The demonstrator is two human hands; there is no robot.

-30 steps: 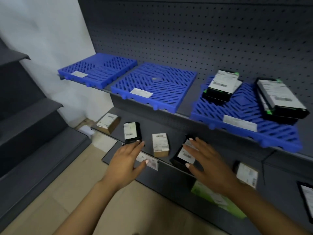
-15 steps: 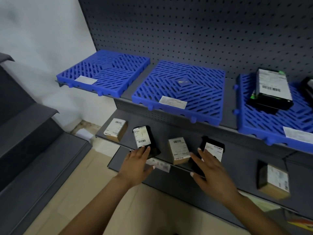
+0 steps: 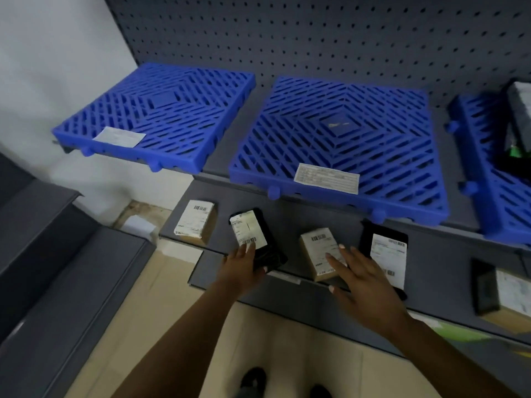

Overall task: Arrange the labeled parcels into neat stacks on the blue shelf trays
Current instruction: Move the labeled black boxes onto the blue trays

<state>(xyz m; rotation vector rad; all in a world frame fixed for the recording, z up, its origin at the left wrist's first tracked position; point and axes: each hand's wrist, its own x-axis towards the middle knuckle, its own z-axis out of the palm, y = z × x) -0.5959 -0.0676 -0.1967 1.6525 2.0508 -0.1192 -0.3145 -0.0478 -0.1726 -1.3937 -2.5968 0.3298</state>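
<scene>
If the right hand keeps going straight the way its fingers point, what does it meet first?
Probably the tan parcel: the right hand has straight fingers angled up and left over its label, already at it or just above. Depth is unclear. The black parcel lies beside that line.

Right blue tray [image 3: 488, 168] and its parcels [image 3: 517, 122] cut off by frame edge; label print blurred.

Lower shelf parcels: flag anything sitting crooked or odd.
The black parcel under the left hand lies skewed, its near corner overhanging the lower shelf edge. The brown parcels look only slightly turned.
</scene>
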